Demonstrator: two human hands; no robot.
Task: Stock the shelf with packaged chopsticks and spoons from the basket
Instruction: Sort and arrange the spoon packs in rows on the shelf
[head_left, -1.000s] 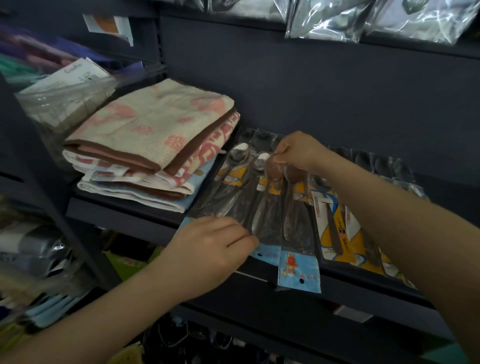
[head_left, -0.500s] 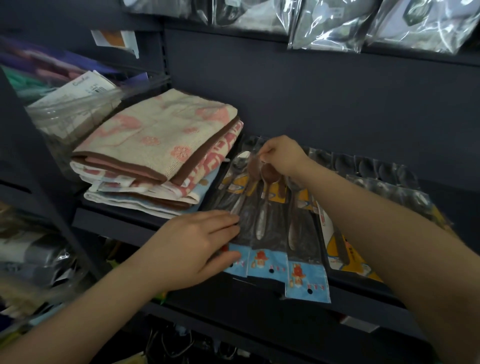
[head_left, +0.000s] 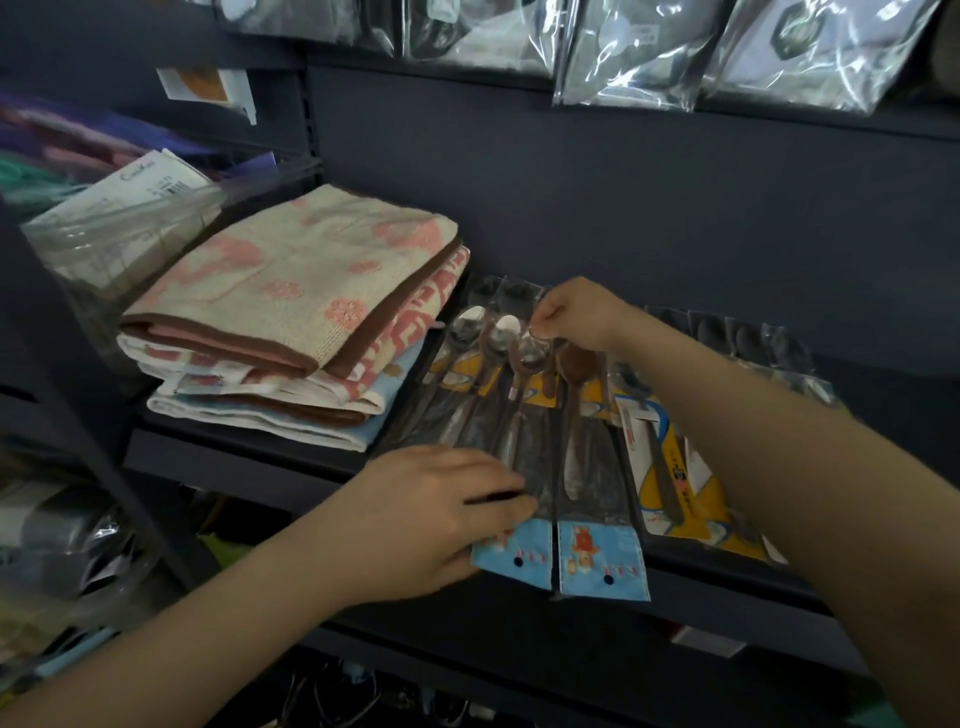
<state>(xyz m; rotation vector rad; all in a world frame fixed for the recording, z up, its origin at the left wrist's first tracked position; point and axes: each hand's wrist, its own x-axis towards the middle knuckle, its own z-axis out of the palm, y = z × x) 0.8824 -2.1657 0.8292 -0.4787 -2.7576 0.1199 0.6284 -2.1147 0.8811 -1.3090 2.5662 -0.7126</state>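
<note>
Here's the dark metal shelf (head_left: 234, 457), and lying across its middle is a row of clear plastic spoon packets with blue printed card ends (head_left: 545, 467), fanned side by side, each sleeve holding one long spoon with its bowl pointing to the shelf's back wall. Their blue ends stick out past the shelf's front lip. The left hand (head_left: 431, 514) lies over the front end of the packets at the shelf's front edge, fingers stretched fairly flat on the plastic and thumb tucked under toward the blue card; it seems to pinch the leftmost packets, though the grip is partly hidden. The right hand (head_left: 576, 317) is further back on the shelf, fingertips pinching the top edge of one packet right above the spoon bowls. Just right of this row, on the same shelf, lie yellow-carded cutlery packets (head_left: 680, 488), partly under the right forearm. On the shelf's left side sits a stack of folded pink-and-cream patterned towels (head_left: 291, 312). Above the shelf hang glossy clear plastic bags (head_left: 639, 57), contents unclear.
</note>
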